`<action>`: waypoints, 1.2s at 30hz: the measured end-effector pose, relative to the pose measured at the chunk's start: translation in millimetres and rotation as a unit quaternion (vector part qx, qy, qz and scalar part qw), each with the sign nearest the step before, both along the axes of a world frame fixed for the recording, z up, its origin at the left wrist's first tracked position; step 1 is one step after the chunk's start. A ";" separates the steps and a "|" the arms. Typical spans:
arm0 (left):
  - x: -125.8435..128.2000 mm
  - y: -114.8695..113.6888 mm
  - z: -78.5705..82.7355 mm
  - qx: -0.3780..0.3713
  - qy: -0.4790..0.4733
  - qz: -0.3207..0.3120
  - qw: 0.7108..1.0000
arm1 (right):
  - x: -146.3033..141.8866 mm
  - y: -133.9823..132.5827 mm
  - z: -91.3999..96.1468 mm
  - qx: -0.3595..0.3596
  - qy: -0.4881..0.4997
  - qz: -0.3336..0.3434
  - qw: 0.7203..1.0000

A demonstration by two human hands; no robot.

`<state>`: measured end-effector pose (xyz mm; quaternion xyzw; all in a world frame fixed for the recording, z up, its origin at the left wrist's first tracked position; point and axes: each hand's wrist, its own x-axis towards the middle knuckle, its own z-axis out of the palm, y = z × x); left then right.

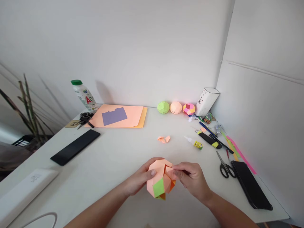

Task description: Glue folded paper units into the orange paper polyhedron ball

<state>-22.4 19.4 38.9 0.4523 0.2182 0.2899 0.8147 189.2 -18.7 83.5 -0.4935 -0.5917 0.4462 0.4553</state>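
A faceted paper ball point(158, 186), mostly peach with green and orange facets, is held above the near part of the table. Wrapped round its left side is my left hand point(140, 177), thumb pressed on a peach face. My right hand point(191, 177) pinches a peach flap point(170, 172) at the ball's upper right, where a gap shows between the faces. The ball's underside is hidden. Beyond it lie small folded peach paper pieces point(163, 139) and a glue bottle point(196, 143) with a yellow label.
Three finished paper balls, green point(163, 107), peach point(176, 108) and multicoloured point(189, 109), sit by the wall. Scissors point(225, 167), a cutter knife point(209, 139) and a black phone point(251, 185) lie right. Paper sheets point(135, 115), a bottle point(83, 95) and a black slab point(76, 147) are left.
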 end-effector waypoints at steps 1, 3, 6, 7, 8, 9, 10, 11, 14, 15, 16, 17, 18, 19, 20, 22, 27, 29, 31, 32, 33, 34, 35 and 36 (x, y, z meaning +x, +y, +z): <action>0.0 -0.1 0.3 0.002 0.000 -0.001 1.000 | 0.0 -0.1 -0.1 -0.002 0.002 0.000 1.000; 0.0 -0.3 0.7 0.005 0.000 -0.003 1.000 | -0.1 -0.2 -0.7 -0.011 0.010 0.005 1.000; 0.2 -0.6 0.1 0.003 0.005 -0.004 1.000 | 1.0 0.1 -3.7 -0.042 0.033 0.015 0.998; 0.2 -0.7 -0.2 0.002 0.005 -0.004 1.000 | 1.9 0.5 -5.2 -0.057 0.045 0.019 0.997; 0.2 -0.8 -0.6 0.001 0.006 -0.005 1.000 | 3.0 1.1 -6.7 -0.073 0.058 0.023 0.995; 0.2 -0.8 -1.0 0.002 0.005 -0.006 1.000 | 4.2 1.8 -8.2 -0.090 0.072 0.027 0.993; 0.1 -0.9 -1.2 0.003 0.005 -0.007 1.000 | 5.5 2.6 -9.3 -0.106 0.085 0.031 0.990; 0.0 -0.9 -1.4 0.006 0.007 -0.009 1.000 | 6.7 3.5 -10.1 -0.121 0.096 0.034 0.987; -0.6 -0.9 -1.4 0.012 0.014 -0.014 1.000 | 9.2 5.9 -10.0 -0.157 0.121 0.049 0.979; -0.8 -0.9 -1.5 0.013 0.015 -0.016 1.000 | 9.6 6.4 -9.3 -0.167 0.125 0.056 0.976; -0.9 -0.8 -1.5 0.013 0.016 -0.017 1.000 | 9.9 6.8 -8.4 -0.175 0.127 0.061 0.974; -1.0 -0.8 -1.7 0.013 0.016 -0.019 1.000 | 10.1 6.9 -7.4 -0.181 0.126 0.063 0.973; -1.0 -0.7 -1.9 0.012 0.015 -0.020 1.000 | 10.2 6.8 -6.3 -0.183 0.122 0.061 0.974; -1.0 -0.5 -2.1 0.011 0.015 -0.021 1.000 | 10.3 6.6 -5.0 -0.181 0.116 0.058 0.975; -1.0 -0.4 -2.2 0.010 0.016 -0.022 1.000 | 10.4 6.1 -3.6 -0.173 0.108 0.053 0.978; -0.9 -0.1 -2.3 0.008 0.017 -0.023 1.000 | 10.2 4.8 -0.2 -0.143 0.082 0.044 0.985; -1.1 0.4 -1.2 0.009 0.010 -0.021 1.000 | 7.3 0.7 8.4 -0.064 -0.002 0.022 0.998; -1.3 0.1 -1.2 0.012 0.006 -0.021 1.000 | 6.1 -0.1 9.2 -0.067 -0.011 0.022 0.997; -1.1 -0.3 -1.6 0.013 0.005 -0.020 1.000 | 5.5 0.0 8.3 -0.082 -0.009 0.023 0.996; -0.8 -0.6 -1.8 0.012 0.005 -0.021 1.000 | 5.4 0.4 7.4 -0.090 -0.006 0.022 0.996; -0.3 -0.9 -2.0 0.010 0.006 -0.022 1.000 | 5.3 0.8 6.3 -0.096 -0.001 0.022 0.995; 0.3 -1.1 -2.1 0.009 0.008 -0.022 1.000 | 5.4 1.3 5.1 -0.103 0.004 0.022 0.994; 0.9 -1.4 -2.2 0.008 0.010 -0.023 1.000 | 5.4 1.7 4.0 -0.109 0.010 0.024 0.994; 1.5 -1.6 -2.2 0.009 0.012 -0.022 1.000 | 5.5 2.0 3.0 -0.115 0.016 0.027 0.993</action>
